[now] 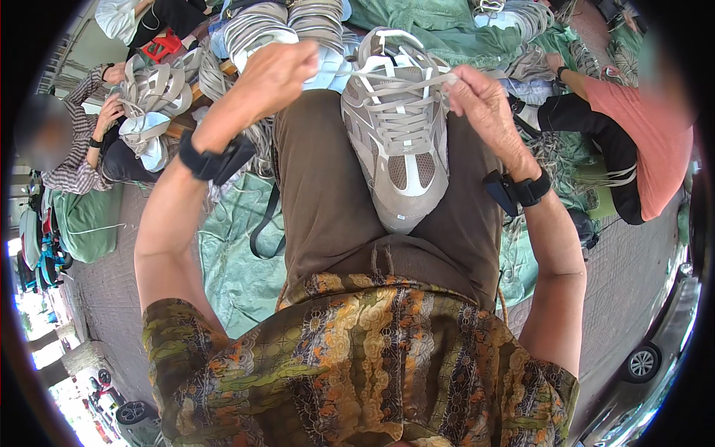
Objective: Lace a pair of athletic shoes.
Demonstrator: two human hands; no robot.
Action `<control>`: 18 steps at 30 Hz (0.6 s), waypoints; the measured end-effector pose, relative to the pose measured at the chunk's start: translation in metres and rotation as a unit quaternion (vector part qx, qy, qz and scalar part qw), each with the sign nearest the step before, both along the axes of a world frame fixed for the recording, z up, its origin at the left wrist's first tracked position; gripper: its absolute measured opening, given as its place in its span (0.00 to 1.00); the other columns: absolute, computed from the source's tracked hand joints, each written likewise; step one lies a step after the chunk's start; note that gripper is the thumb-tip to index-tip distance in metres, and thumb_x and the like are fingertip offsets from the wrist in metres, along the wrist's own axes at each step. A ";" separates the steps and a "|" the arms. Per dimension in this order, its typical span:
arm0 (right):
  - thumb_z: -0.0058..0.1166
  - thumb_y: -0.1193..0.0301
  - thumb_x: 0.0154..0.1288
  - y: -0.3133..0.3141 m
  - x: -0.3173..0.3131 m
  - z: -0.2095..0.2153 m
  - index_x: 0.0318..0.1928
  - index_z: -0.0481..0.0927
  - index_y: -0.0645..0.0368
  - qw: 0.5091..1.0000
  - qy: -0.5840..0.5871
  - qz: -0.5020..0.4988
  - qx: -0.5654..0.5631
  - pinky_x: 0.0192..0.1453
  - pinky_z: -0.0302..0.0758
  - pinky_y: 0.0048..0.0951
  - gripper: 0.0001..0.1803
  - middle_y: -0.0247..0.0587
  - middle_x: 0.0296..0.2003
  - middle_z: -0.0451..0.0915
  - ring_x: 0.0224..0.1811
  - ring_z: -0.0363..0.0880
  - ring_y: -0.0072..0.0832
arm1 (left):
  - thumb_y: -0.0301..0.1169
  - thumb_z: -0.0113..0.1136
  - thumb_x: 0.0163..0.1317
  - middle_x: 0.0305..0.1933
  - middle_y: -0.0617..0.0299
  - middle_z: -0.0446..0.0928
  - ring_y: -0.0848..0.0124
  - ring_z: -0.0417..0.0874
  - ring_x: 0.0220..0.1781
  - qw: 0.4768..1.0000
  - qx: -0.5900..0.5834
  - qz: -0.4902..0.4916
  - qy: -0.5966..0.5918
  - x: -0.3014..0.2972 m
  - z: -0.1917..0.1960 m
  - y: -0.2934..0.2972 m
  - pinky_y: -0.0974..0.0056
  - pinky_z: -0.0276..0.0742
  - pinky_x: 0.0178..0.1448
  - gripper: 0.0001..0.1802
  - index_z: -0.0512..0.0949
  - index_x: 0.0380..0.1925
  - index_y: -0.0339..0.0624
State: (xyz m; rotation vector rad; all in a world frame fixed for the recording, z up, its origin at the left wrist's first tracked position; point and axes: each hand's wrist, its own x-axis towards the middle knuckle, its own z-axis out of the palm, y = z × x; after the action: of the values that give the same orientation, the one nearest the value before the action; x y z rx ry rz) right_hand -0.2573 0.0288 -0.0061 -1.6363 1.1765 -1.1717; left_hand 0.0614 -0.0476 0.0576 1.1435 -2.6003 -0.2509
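Observation:
A grey and beige sneaker (406, 164) with white trim lies between my thighs, its toe pointing toward me. Its pale shoelace (406, 88) criss-crosses the tongue, and one length stretches across the top to my right hand (477, 100). Thumb and fingers of that hand are pinched on the lace beside the shoe's collar. To the left of the shoe and a little above it, my left hand (287, 71) is held in the air with its fingers closed. Whatever those fingers hold, if anything, is hidden.
Stacked grey shoe uppers (257, 33) stand beyond my knees on green sheeting (439, 22). A person in a checked shirt (78, 141) handles uppers at left; another in a pink top (644, 141) sits at right. A parked car (648, 365) stands at lower right.

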 end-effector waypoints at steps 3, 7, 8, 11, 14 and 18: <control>0.53 0.70 0.72 0.000 0.012 -0.008 0.35 0.76 0.59 0.999 0.004 0.033 0.001 0.31 0.61 0.17 0.07 0.21 0.24 0.68 0.26 0.62 0.11 | 0.30 0.54 0.61 0.26 0.52 0.75 0.56 0.78 0.28 0.999 0.027 0.035 0.014 0.041 -0.015 0.015 0.56 0.71 0.36 0.07 0.72 0.33 0.37; 0.55 0.73 0.69 -0.001 0.016 -0.001 0.37 0.75 0.59 0.992 0.090 0.084 -0.002 0.31 0.63 0.18 0.04 0.20 0.25 0.69 0.27 0.62 0.11 | 0.28 0.54 0.62 0.25 0.57 0.74 0.65 0.78 0.28 0.991 0.084 0.089 0.051 0.066 -0.023 0.031 0.61 0.72 0.36 0.06 0.72 0.33 0.36; 0.55 0.73 0.69 -0.001 0.015 0.000 0.37 0.75 0.59 0.992 0.093 0.085 -0.003 0.31 0.63 0.18 0.04 0.20 0.25 0.69 0.27 0.62 0.11 | 0.27 0.54 0.62 0.25 0.59 0.73 0.69 0.78 0.28 0.988 0.101 0.100 0.057 0.067 -0.026 0.034 0.63 0.73 0.37 0.05 0.72 0.33 0.35; 0.57 0.73 0.68 0.002 0.014 0.007 0.36 0.75 0.60 0.987 0.100 0.122 0.013 0.31 0.65 0.21 0.05 0.23 0.24 0.71 0.27 0.65 0.13 | 0.26 0.53 0.63 0.26 0.62 0.73 0.73 0.77 0.29 0.978 0.155 0.107 0.086 0.067 -0.032 0.037 0.65 0.73 0.38 0.05 0.72 0.33 0.35; 0.58 0.73 0.65 0.002 0.011 0.013 0.36 0.75 0.61 0.959 0.262 0.065 -0.082 0.31 0.70 0.28 0.06 0.33 0.23 0.75 0.26 0.73 0.22 | 0.26 0.53 0.64 0.27 0.63 0.74 0.74 0.77 0.31 0.962 0.225 0.090 0.128 0.069 -0.046 0.028 0.66 0.73 0.39 0.04 0.72 0.33 0.36; 0.58 0.73 0.62 -0.002 0.013 0.007 0.35 0.75 0.59 0.890 0.386 -0.044 -0.238 0.31 0.74 0.38 0.06 0.45 0.23 0.77 0.26 0.79 0.42 | 0.25 0.54 0.64 0.30 0.66 0.74 0.75 0.76 0.32 0.935 0.297 0.043 0.190 0.059 -0.060 0.022 0.67 0.73 0.40 0.03 0.73 0.34 0.37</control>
State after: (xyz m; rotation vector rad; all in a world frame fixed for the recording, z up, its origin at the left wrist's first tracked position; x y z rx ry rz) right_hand -0.2441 0.0269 0.0004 -2.5984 1.5214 -0.9122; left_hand 0.1204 -0.0261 -0.0025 1.2249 -2.1685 -1.1758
